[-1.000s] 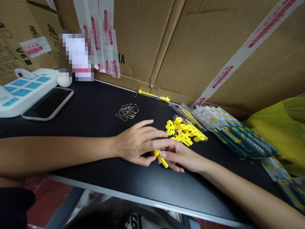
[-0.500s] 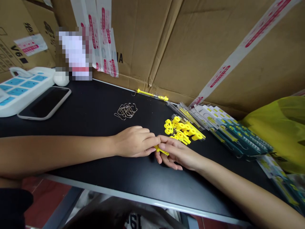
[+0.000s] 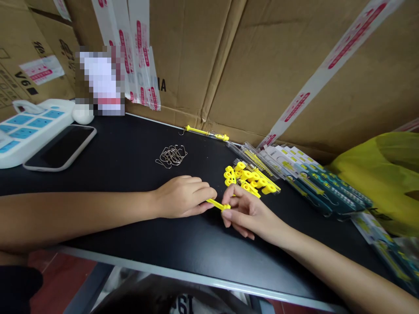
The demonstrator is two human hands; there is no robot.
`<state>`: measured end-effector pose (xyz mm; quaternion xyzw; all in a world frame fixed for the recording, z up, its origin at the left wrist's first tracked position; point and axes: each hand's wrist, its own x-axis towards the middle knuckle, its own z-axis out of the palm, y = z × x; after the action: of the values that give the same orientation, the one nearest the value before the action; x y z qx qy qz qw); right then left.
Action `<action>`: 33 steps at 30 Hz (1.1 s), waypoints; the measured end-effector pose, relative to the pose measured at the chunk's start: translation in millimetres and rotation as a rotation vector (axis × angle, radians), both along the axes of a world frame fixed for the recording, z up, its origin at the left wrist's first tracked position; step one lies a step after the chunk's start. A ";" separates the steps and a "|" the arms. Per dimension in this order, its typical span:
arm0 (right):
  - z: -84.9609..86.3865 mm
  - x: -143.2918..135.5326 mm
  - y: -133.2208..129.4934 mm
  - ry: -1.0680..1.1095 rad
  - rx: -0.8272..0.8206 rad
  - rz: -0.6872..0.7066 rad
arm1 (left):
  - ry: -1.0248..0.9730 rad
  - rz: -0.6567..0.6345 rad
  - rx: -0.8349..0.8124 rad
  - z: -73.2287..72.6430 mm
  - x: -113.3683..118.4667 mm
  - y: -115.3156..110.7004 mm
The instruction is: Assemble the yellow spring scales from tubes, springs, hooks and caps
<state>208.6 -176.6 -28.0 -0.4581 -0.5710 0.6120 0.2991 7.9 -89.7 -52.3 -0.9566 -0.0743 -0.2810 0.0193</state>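
Note:
Between my hands, above the black table (image 3: 137,233), is a slim yellow plastic piece (image 3: 216,204) with a wider end at the right. My left hand (image 3: 185,196) is closed around its left part, which the fingers hide. The fingertips of my right hand (image 3: 244,211) pinch the wider end. Just beyond my right hand lies a pile of yellow plastic parts (image 3: 253,176) with rings and small dark springs. A tangle of bent metal wire hooks (image 3: 172,156) rests behind my left hand.
A yellow stick-like device with a hook (image 3: 206,132) lies at the table's back edge, before a large cardboard box (image 3: 278,65). Green-and-white packages (image 3: 310,183) and a yellow bag (image 3: 376,174) are at right. A phone (image 3: 62,147) and power strip (image 3: 36,126) are at left.
My right hand has moved slightly right and down, away from my left fingers. More of the yellow piece shows between the hands, and my right fingertips are now at its wider end.

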 end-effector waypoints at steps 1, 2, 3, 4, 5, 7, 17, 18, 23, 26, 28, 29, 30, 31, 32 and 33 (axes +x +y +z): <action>2.4 2.9 -2.5 -0.029 0.032 -0.025 | -0.007 0.003 -0.015 0.1 0.0 0.5; 4.6 6.7 -4.6 -0.056 0.072 -0.052 | -0.017 0.008 -0.037 0.1 0.0 1.2; 6.4 11.3 -6.2 -0.085 0.122 -0.084 | -0.025 0.015 -0.066 0.1 0.0 1.9; 7.6 16.8 -7.3 -0.120 0.182 -0.122 | -0.034 0.021 -0.097 0.1 -0.1 2.5; 8.2 23.0 -7.8 -0.163 0.247 -0.169 | -0.041 0.026 -0.126 0.2 -0.3 3.0; 7.6 36.4 -7.5 -0.273 0.371 -0.271 | -0.047 0.023 -0.159 0.5 -0.8 3.6; 10.7 66.5 -6.0 -0.876 0.669 -0.203 | -0.003 -0.035 -0.128 1.1 -0.9 5.1; 12.5 67.1 -7.4 -0.962 0.682 -0.163 | 0.004 -0.039 -0.125 1.0 -0.8 5.0; 15.9 70.6 -11.9 -1.266 0.658 -0.066 | 0.006 -0.048 -0.131 0.1 -1.1 4.0; 13.0 71.4 -10.3 -1.330 0.655 -0.035 | 0.011 -0.049 -0.140 -0.6 -1.3 4.3; 11.3 71.4 -8.7 -1.340 0.659 -0.029 | 0.015 -0.056 -0.140 -0.4 -1.3 5.0; 10.9 71.3 -8.1 -1.336 0.664 -0.030 | 0.013 -0.061 -0.135 0.1 -1.4 5.2; 10.9 71.1 -7.7 -1.329 0.669 -0.037 | 0.007 -0.061 -0.128 0.8 -1.6 5.3; 11.3 70.9 -7.5 -1.320 0.673 -0.050 | -0.007 -0.056 -0.114 1.6 -1.9 5.0; 12.0 70.6 -7.5 -1.308 0.677 -0.071 | -0.033 -0.047 -0.089 2.5 -2.4 4.4; 12.8 70.2 -7.6 -1.291 0.681 -0.098 | -0.066 -0.046 -0.046 3.5 -3.0 3.4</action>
<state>278.8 -184.2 -15.2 -0.6342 -0.7711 -0.0055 0.0557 5.0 -86.3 -48.7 -0.9484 -0.0592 -0.3112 -0.0116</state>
